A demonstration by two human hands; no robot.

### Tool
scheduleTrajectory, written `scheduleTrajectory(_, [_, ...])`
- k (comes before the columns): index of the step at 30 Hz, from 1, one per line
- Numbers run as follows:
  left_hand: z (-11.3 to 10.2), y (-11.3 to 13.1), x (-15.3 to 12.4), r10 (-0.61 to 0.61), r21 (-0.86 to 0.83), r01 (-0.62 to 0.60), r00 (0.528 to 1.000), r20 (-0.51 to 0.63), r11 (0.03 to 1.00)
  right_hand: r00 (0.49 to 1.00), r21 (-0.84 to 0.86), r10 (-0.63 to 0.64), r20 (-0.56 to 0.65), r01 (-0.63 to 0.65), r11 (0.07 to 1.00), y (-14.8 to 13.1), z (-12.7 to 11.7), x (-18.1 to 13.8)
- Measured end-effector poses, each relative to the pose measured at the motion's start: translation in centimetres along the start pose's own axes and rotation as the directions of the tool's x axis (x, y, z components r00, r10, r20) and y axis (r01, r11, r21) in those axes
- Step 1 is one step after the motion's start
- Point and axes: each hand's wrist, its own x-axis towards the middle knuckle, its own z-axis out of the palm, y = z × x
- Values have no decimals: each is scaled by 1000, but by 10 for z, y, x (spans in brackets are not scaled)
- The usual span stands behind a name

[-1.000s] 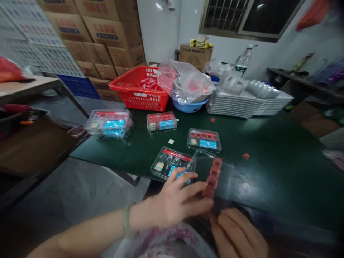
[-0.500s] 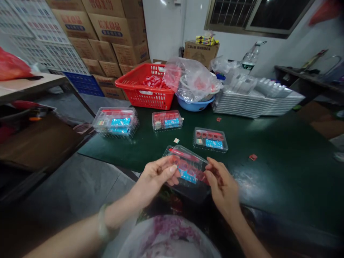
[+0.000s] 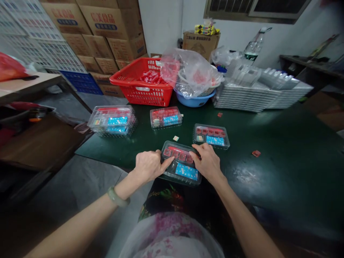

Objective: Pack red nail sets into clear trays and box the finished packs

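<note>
A clear plastic box [image 3: 171,171] lies at the table's near edge between my two hands. Inside it are a red strip of square compartments [image 3: 182,156], a red stick-like piece behind that, and a blue patterned packet [image 3: 187,171]. My left hand [image 3: 149,165] is curled at the box's left side, its thumb reaching in onto the strip. My right hand [image 3: 209,163] grips the right side, fingertips at the strip's right end and the rim. Beyond my right hand sits a similar filled box [image 3: 211,136]. A small pale striped square [image 3: 176,138] lies just behind the held box.
Another filled box [image 3: 166,117] and a stack of filled boxes [image 3: 113,121] stand farther back on the green table [image 3: 282,172]. Behind them are a red basket [image 3: 146,95], a blue basin [image 3: 195,102] under plastic bags, and stacked clear trays [image 3: 242,95]. Small red pieces [image 3: 256,153] lie rightward.
The red strip, held up between both hands over the box before, now lies inside it. Both hands have moved to the box's sides and press on the strip.
</note>
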Motion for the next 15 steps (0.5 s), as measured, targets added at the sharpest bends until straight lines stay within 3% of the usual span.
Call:
scheduleTrajectory(3, [4, 2, 1, 34, 2, -34, 989, -142, 999, 999, -4, -26, 35, 26, 1000, 7, 6, 5])
scheduleTrajectory(6, [9, 0, 6, 191, -23, -201, 959, -210, 979, 998, -20, -52, 16, 53, 998, 8, 13, 2])
scheduleTrajectory(11, [7, 1, 18, 495, -106, -504, 863, -101, 857, 998, -21, -39, -39, 38, 999, 2, 19, -2])
scheduleTrajectory(15, [-4, 10, 29, 641, -191, -623, 767, 40, 758, 990, 169, -56, -132, 78, 982, 8, 20, -3])
